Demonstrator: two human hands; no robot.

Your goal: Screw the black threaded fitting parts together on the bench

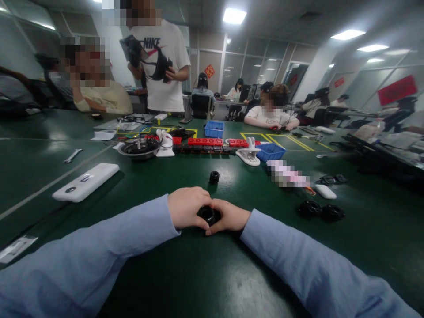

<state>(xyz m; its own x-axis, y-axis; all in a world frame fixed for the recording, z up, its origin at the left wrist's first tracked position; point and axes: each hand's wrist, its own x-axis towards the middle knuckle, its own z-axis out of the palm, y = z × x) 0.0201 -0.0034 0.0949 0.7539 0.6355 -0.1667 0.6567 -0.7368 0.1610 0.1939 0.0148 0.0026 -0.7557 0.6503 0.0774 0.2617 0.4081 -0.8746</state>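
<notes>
In the middle of the green table, my left hand [188, 206] and my right hand [228, 215] curl around one black round fitting [208, 215] with a hole in its top. Their fingers meet at its far side, and both thumbs come together at the near side. Parts of its outer wall are hidden by my fingers. A smaller black ribbed fitting [214, 177] stands just beyond my hands. Farther right lie two more black ring-like parts, a left one [309, 209] and a right one [333, 212], side by side.
A white power bank [86, 182] and a wrench [73, 155] lie to the left. Across the back stand a metal bowl [139, 152], red power strips [205, 141], a white clip stand [249, 154] and blue bins [270, 152]. People sit and stand beyond.
</notes>
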